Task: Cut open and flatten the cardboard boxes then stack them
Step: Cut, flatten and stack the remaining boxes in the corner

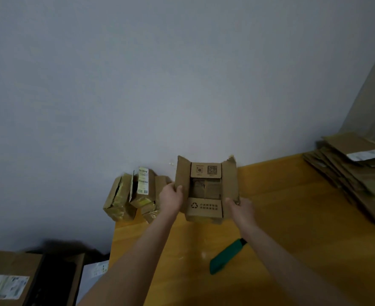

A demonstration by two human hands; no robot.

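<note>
Both forearms reach forward over the wooden table [292,217]. The left hand [171,196] grips the left flap of the open cardboard box [206,191], thumb curled over its edge; the right hand [240,207] pinches the torn right flap. The box is held above the table by the wall, brown and corrugated, with a recycling mark printed on its near flap.

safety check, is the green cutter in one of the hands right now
No, the green cutter lies on the table while the left hand and right hand both hold the open box.

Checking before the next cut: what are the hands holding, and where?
Both hold the box: left hand grips its left flap, right hand its right flap.
</note>
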